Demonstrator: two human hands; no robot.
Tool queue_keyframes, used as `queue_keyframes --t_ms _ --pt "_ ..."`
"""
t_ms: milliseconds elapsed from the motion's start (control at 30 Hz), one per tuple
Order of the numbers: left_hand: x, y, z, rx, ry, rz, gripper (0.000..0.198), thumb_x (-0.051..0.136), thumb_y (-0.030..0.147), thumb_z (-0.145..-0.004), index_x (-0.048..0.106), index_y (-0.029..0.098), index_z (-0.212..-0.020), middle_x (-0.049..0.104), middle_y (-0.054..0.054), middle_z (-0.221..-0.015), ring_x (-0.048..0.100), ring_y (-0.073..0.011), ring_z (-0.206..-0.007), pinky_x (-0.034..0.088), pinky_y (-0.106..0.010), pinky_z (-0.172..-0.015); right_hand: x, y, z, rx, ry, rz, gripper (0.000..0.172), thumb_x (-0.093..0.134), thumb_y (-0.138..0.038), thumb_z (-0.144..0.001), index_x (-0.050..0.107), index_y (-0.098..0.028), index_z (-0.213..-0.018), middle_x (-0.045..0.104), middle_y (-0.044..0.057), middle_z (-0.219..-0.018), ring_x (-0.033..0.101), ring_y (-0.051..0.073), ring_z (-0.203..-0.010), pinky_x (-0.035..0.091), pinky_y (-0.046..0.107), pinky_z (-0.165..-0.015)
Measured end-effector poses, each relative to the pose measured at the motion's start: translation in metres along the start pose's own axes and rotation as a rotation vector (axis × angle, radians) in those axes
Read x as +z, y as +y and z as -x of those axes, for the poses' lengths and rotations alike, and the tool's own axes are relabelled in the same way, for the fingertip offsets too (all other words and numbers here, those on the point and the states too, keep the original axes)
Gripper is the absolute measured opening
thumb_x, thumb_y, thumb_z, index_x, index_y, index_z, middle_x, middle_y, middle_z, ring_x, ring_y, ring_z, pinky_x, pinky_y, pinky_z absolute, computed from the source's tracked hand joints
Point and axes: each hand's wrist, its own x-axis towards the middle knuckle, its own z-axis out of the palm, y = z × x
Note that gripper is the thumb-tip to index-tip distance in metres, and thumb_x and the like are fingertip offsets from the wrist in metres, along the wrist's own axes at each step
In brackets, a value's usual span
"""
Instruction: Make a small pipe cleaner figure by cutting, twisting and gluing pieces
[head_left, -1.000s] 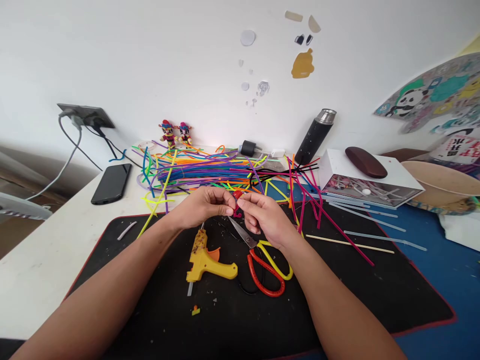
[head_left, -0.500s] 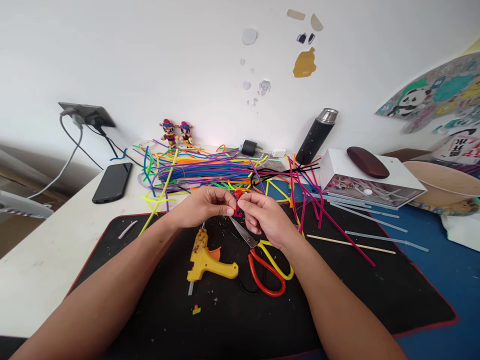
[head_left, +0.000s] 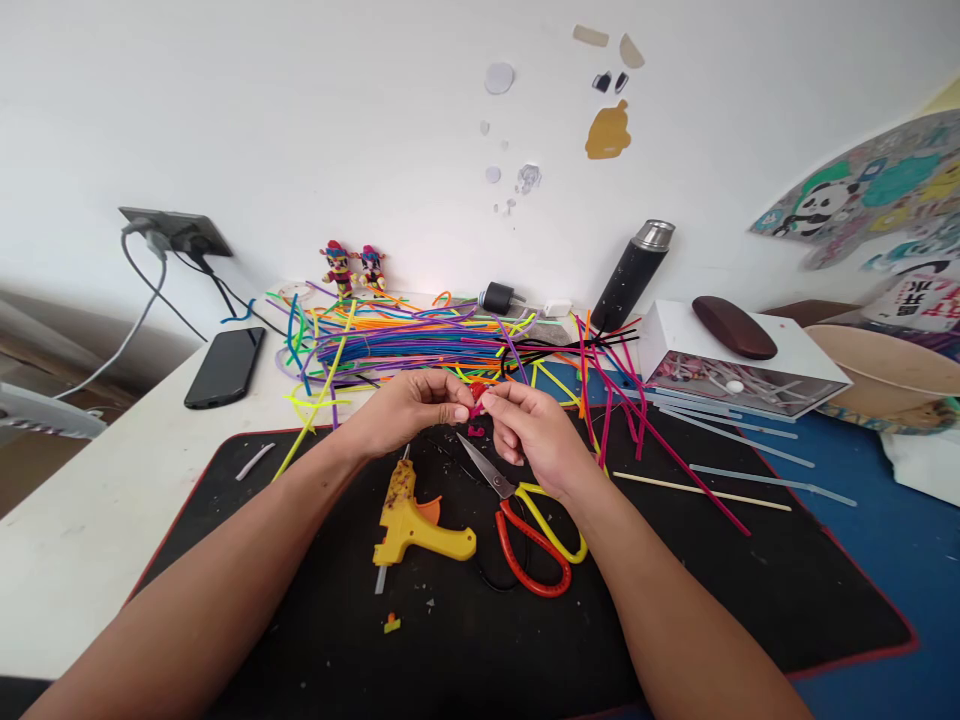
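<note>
Between my two hands is a small red and magenta pipe-cleaner piece [head_left: 477, 408], mostly covered by the fingers. My left hand [head_left: 424, 408] pinches it from the left with thumb and forefinger. From the right, my right hand [head_left: 529, 425] closes thumb and forefinger on it, the other fingers curled. Just below lie scissors [head_left: 517, 520] with red and yellow handles, blades slightly apart and pointing up at the fingers. A yellow glue gun [head_left: 412, 520] rests left of them, nozzle near my left wrist.
Behind the hands spreads a pile of coloured pipe cleaners [head_left: 420, 340]. Two small figures [head_left: 352, 268] stand at the wall. A black flask [head_left: 634, 275] leans there. A white box [head_left: 750, 360], phone [head_left: 225, 367], glue sticks [head_left: 772, 478] and wooden stick [head_left: 701, 490] lie around the black mat [head_left: 720, 590].
Both hands stay in nearly the same place, still pinching. The pipe-cleaner piece has turned slightly between the fingers, and more magenta shows. The scissors and glue gun have not moved.
</note>
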Motion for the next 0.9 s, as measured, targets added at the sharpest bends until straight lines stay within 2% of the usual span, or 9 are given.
queue_keyframes --t_ms 100,200,400,633,900 --pt "0.000 -0.002 -0.001 0.011 0.009 0.060 0.033 0.091 0.034 -0.079 0.074 0.014 -0.098 0.073 -0.002 -0.081 0.064 -0.0141 -0.077 0.049 -0.026 -0.074 0.000 -0.001 0.000 -0.043 0.049 -0.026 0.036 0.081 -0.050 -0.081 0.062 -0.021 -0.089 0.044 -0.011 -0.049 0.039 0.008 -0.037 0.024 0.021 -0.038" --pt "0.000 -0.003 -0.002 -0.021 -0.020 0.057 0.032 0.092 0.037 -0.079 0.074 0.014 -0.092 0.072 -0.002 -0.080 0.063 -0.0137 -0.074 0.048 -0.026 -0.072 0.000 -0.001 0.000 -0.063 0.069 -0.032 0.033 0.080 -0.049 -0.083 0.062 -0.021 -0.087 0.045 -0.011 -0.049 0.040 0.008 -0.037 0.024 0.021 -0.038" --pt "0.002 -0.001 0.000 -0.013 0.025 0.000 0.036 0.088 0.048 -0.081 0.075 0.015 -0.087 0.071 -0.002 -0.076 0.062 -0.0147 -0.072 0.049 -0.028 -0.073 0.000 0.000 0.000 -0.053 0.060 -0.033 0.036 0.081 -0.051 -0.082 0.062 -0.021 -0.087 0.045 -0.011 -0.049 0.040 0.007 -0.036 0.025 0.021 -0.037" --pt "0.007 0.006 0.001 -0.034 -0.005 -0.044 0.041 0.086 0.053 -0.082 0.073 0.014 -0.085 0.069 -0.002 -0.074 0.060 -0.0143 -0.071 0.049 -0.028 -0.073 0.001 0.003 -0.001 -0.058 0.059 0.006 0.037 0.080 -0.052 -0.083 0.061 -0.021 -0.089 0.046 -0.011 -0.049 0.040 0.008 -0.036 0.026 0.021 -0.037" --pt "0.009 0.005 0.000 -0.015 0.070 -0.080 0.039 0.080 0.054 -0.085 0.071 0.015 -0.085 0.066 0.000 -0.074 0.057 -0.0141 -0.069 0.047 -0.028 -0.070 0.002 0.003 -0.001 -0.053 0.067 0.073 0.039 0.077 -0.056 -0.083 0.061 -0.020 -0.089 0.045 -0.012 -0.047 0.040 0.007 -0.035 0.026 0.020 -0.036"
